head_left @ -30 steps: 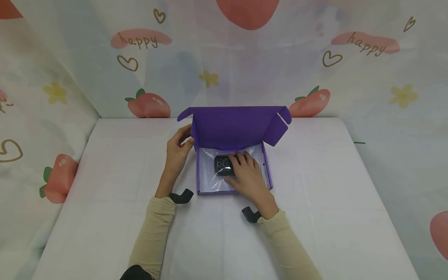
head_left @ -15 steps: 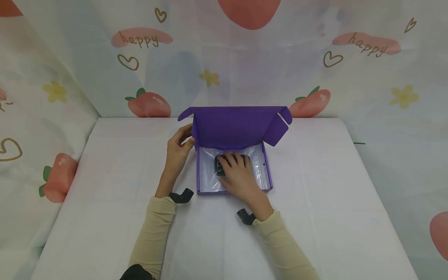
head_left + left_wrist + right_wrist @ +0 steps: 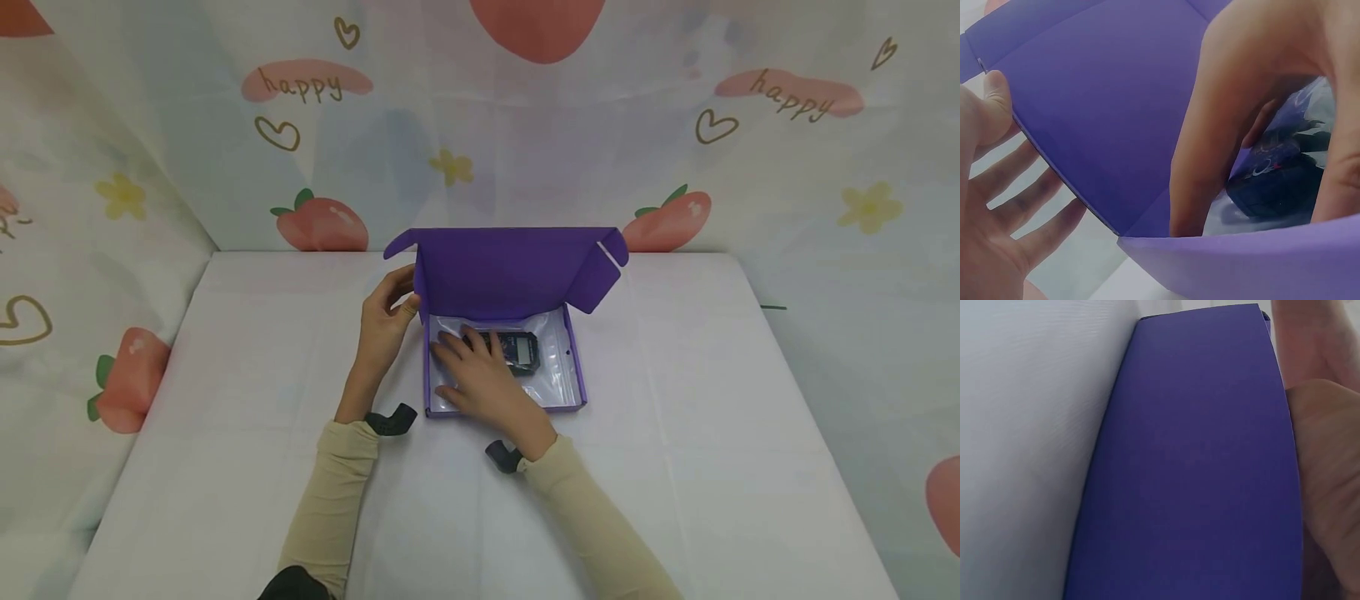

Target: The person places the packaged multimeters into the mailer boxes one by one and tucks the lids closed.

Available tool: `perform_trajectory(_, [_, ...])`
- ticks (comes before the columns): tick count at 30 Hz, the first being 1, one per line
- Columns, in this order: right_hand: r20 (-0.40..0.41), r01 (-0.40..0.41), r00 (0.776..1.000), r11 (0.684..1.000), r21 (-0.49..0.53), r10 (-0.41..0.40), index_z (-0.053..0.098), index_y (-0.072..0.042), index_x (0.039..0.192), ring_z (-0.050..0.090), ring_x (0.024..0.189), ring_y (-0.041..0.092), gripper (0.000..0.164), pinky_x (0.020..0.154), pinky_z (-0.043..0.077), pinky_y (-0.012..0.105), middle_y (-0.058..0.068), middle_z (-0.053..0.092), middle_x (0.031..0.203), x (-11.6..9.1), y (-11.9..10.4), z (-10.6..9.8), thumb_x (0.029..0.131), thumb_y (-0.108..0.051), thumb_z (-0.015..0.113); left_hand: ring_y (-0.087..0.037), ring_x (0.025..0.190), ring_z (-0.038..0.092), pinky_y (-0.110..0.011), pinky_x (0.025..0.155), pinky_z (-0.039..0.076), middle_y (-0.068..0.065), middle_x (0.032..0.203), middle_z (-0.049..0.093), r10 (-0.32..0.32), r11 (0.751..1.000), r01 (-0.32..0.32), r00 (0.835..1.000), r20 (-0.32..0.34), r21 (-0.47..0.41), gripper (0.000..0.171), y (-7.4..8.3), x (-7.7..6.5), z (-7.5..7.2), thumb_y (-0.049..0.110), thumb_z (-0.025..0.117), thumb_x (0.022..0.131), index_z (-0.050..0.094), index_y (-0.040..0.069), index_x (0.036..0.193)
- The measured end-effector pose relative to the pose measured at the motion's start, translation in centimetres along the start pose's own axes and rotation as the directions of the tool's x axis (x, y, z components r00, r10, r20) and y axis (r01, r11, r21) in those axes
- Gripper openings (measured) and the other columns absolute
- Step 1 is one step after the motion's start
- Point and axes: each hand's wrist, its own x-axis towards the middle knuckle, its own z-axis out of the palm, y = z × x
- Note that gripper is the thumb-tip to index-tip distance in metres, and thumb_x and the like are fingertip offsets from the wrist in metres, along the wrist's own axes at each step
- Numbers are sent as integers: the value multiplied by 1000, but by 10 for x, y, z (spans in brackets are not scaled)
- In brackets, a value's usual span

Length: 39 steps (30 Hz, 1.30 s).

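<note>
A purple cardboard box (image 3: 491, 275) stands on the table with its lid raised. Inside, on clear plastic wrapping (image 3: 553, 385), lies a black device (image 3: 525, 350) with a grey screen that looks like a multimeter. My left hand (image 3: 384, 329) holds the lid's left edge; the left wrist view has the thumb on the inner face and the fingers behind. Spread over the left part of the box, my right hand (image 3: 483, 382) reaches down with fairly straight fingers and hides the device's left end. In the right wrist view the box wall (image 3: 1191, 456) blocks the fingertips.
A white cloth covers the table (image 3: 712, 483). Behind it hangs a printed backdrop (image 3: 525, 150). The box's side flap (image 3: 592, 279) sticks out at right. Black wrist-worn pieces (image 3: 392, 420) sit at both wrists.
My right hand has slid left across the device, uncovering its screen end and covering its other end. My left hand has stayed on the lid edge.
</note>
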Motion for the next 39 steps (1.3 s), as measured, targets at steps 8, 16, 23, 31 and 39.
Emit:
perform_trajectory(8, [42, -16, 999, 1000, -8, 17, 56, -14, 149, 35, 153, 42, 64, 121, 24, 74, 9, 48, 161, 4, -3, -2, 95, -40, 76, -16, 124, 62, -16, 95, 55, -19, 140, 63, 2, 1000, -2, 1000, 6, 7, 45, 1, -1, 0, 8, 63, 100, 58, 2, 144])
perform_trajectory(16, [56, -18, 998, 999, -37, 20, 56, -15, 149, 35, 153, 40, 63, 121, 25, 73, 8, 46, 162, 7, -3, 0, 95, -40, 76, -13, 122, 60, -15, 94, 53, -21, 142, 62, -32, 999, 32, 999, 1, 3, 45, 1, 1, -1, -1, 60, 100, 56, 2, 145])
perform_trajectory(23, [83, -28, 996, 997, -70, 33, 59, -15, 147, 34, 153, 39, 61, 123, 25, 71, 7, 46, 161, 8, -5, 0, 94, -40, 76, -21, 127, 59, -13, 95, 52, -26, 145, 58, -67, 998, 67, 998, 6, -2, 46, 6, 0, 0, -7, 57, 101, 53, -4, 146])
perform_trajectory(31, [99, -44, 994, 995, -86, 52, 55, -15, 149, 34, 153, 37, 62, 123, 26, 69, 6, 44, 162, 10, -4, -1, 96, -41, 73, -34, 129, 58, -14, 95, 52, -28, 143, 58, -46, 999, 46, 999, 21, -20, 45, 29, -5, 2, 4, 60, 101, 53, -6, 145])
perform_trajectory(39, [99, -92, 990, 991, -99, 102, 47, -16, 157, 29, 156, 41, 62, 122, 29, 69, 5, 36, 169, 19, -1, 2, 103, -42, 64, -39, 129, 58, -13, 94, 52, -29, 142, 58, -24, 999, 24, 1000, 18, -25, 85, 29, -6, 2, 54, 63, 85, 54, -7, 144])
